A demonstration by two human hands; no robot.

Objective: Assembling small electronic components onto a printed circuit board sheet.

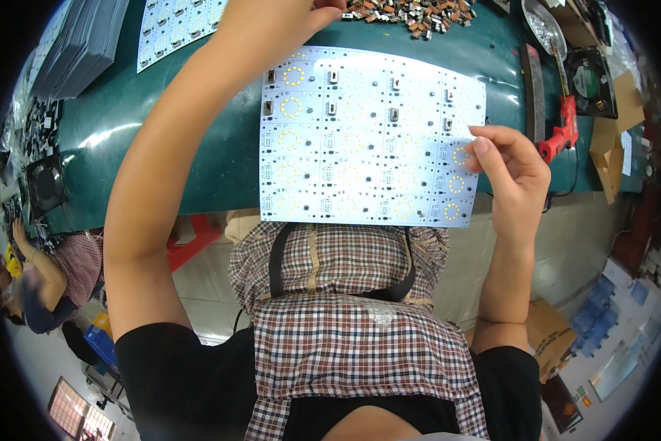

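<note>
“One white panel is seen at one o'clock. Grips?”
“Right hand: nearly pinched at panel's three-o'clock edge; hold can't be told. Left hand: partly cropped at twelve o'clock, grip unreadable.”

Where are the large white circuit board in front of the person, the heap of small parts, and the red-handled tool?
Circuit board (pixel 374 143): head view, middle of its upper face.
Heap of small parts (pixel 422 15): head view, among the parts.
Red-handled tool (pixel 566 121): head view, on its red handle.
</note>
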